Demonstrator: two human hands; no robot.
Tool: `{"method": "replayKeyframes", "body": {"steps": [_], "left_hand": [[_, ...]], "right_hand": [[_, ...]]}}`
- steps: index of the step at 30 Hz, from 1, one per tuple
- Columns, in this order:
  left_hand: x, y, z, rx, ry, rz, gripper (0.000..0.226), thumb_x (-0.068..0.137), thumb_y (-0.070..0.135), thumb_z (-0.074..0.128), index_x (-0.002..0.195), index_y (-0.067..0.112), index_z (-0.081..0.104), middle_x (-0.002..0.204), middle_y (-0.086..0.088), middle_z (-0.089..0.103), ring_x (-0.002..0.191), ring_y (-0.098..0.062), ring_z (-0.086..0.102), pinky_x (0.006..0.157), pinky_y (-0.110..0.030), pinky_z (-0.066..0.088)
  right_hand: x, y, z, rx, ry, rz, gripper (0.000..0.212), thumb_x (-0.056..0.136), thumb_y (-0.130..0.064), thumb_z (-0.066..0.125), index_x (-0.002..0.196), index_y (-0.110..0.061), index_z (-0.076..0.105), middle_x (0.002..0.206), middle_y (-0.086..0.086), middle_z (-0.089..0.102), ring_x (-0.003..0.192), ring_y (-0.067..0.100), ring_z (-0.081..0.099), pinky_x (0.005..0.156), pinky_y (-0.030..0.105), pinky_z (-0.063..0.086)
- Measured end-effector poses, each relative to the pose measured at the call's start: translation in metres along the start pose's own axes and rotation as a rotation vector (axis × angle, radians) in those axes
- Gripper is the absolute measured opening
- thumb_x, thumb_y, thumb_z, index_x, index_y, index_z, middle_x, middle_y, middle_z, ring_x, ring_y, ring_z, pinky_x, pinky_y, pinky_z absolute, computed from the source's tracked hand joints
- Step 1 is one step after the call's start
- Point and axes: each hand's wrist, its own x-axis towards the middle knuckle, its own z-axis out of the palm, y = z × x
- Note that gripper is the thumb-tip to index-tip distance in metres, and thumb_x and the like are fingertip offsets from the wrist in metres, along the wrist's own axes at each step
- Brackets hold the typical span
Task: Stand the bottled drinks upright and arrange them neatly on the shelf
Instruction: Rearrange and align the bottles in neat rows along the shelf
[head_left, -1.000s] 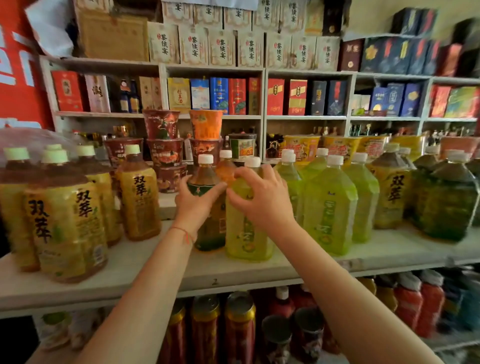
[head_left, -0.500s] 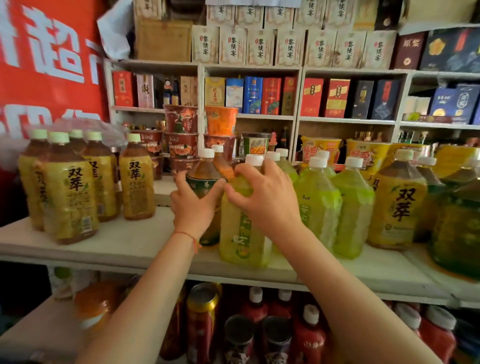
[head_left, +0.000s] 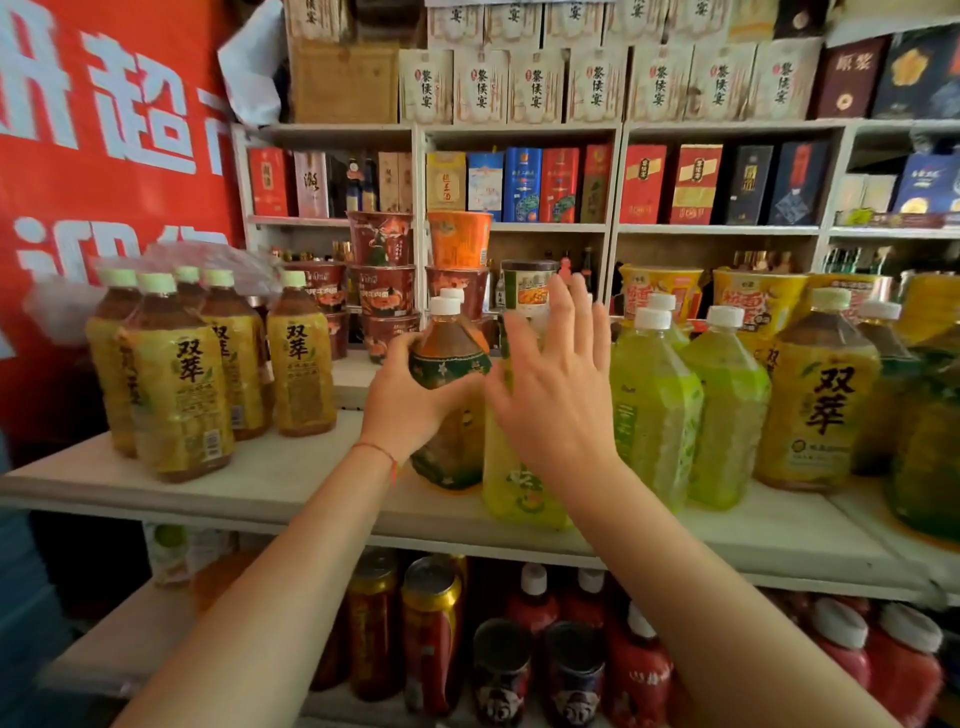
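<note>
Lower shelf (head_left: 119, 649) nearest, at 6 o'clock: red bottles and cans, upright, not being handled; next up, main shelf (head_left: 291, 478): every bottled drink in view stands upright, so standing-up looks mostly done, judged from this view only; what is left looks like tidying into rows, since there is a bare stretch of board between the amber-tea cluster (head_left: 176, 384) at 9 o'clock and the centre group.

Left hand (head_left: 410, 400): fingers curled round the shoulder of the dark-label tea bottle (head_left: 449, 364), centre, upright on the board, thumb side toward its neck; firm wrap, not a pinch.

Right hand (head_left: 556, 395): fingers straight and spread wide, gripping nothing; palm faces the pale green bottle (head_left: 514, 493) just right of the dark one; contact cannot tell, hand hides the bottle's top.

Green bottles (head_left: 654, 410) at 3 o'clock, close-packed; yellow-label bottle (head_left: 821, 400) further right; instant noodle cups (head_left: 384, 280) at 12 o'clock behind, untouched.
</note>
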Motion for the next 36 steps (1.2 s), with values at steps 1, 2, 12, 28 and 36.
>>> {"method": "replayKeyframes", "body": {"steps": [1,2,12,28,36], "left_hand": [[0.0,-0.003,-0.004,-0.023,0.015,-0.003,0.082,0.074,0.051,0.082,0.142,0.027,0.042,0.121,0.013,0.05,0.115,-0.01,0.046,0.095,-0.032,0.042],[0.001,-0.008,-0.008,-0.047,0.036,-0.014,0.083,0.075,0.052,0.081,0.143,0.027,0.042,0.123,0.013,0.049,0.118,-0.01,0.045,0.095,-0.033,0.042],[0.032,-0.055,-0.104,0.009,0.046,-0.019,0.086,0.071,0.055,0.084,0.143,0.033,0.042,0.131,0.011,0.055,0.128,-0.019,0.051,0.106,-0.045,0.046],[0.051,-0.093,-0.114,-0.008,-0.153,-0.015,0.126,0.065,0.033,0.093,0.156,0.029,0.006,0.156,0.001,0.034,0.143,-0.023,0.034,0.114,-0.043,0.031],[0.059,-0.097,-0.119,0.101,-0.191,-0.023,0.129,0.065,0.052,0.089,0.155,0.03,0.0,0.154,-0.002,0.039,0.138,-0.029,0.044,0.111,-0.045,0.041]], "right_hand": [[0.002,-0.006,-0.001,0.014,0.038,-0.032,0.041,0.092,-0.026,0.058,0.128,-0.008,0.059,0.154,0.027,0.034,0.149,0.043,0.02,0.121,0.053,0.011],[0.002,-0.014,0.0,0.059,0.084,-0.08,0.041,0.092,-0.022,0.058,0.129,-0.005,0.058,0.152,0.026,0.037,0.148,0.042,0.022,0.121,0.052,0.013],[0.039,-0.092,0.077,0.469,-0.217,0.442,0.058,0.092,-0.013,0.061,0.142,-0.012,0.031,0.142,0.013,0.036,0.127,0.026,0.04,0.104,0.038,0.045],[0.057,-0.082,0.147,0.56,-0.344,1.01,0.098,0.076,-0.034,0.084,0.146,-0.014,0.018,0.142,0.012,0.049,0.128,0.036,0.052,0.102,0.052,0.048],[0.046,-0.103,0.122,0.65,-0.366,0.888,0.076,0.078,-0.031,0.083,0.132,-0.02,0.03,0.118,0.0,0.051,0.117,0.028,0.057,0.092,0.044,0.052]]}}
